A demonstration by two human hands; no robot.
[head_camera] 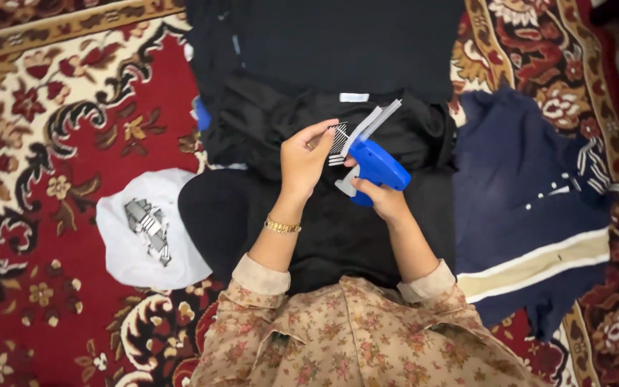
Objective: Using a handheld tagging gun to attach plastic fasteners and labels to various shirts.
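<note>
Right hand [383, 198] wrapped around the grip of a blue tagging gun [375, 166], fingers closed on it, needle end pointing up and away. Left hand [302, 158] raised just beside the gun, fingers pinched on a white strip of plastic tag fasteners [338, 140] touching the gun's top. Gold bracelet [281, 227] on the left wrist. Both hands held above a folded black garment [324, 236] with a small white neck label [354, 97], lying on a red patterned carpet [37, 143]. To the left on the carpet, a white plastic bag [127, 247] holding more fastener strips [148, 223]. To the right, a navy garment [517, 193] with white and beige stripes, near the black one. Floral beige sleeves [352, 330] along the bottom edge.
</note>
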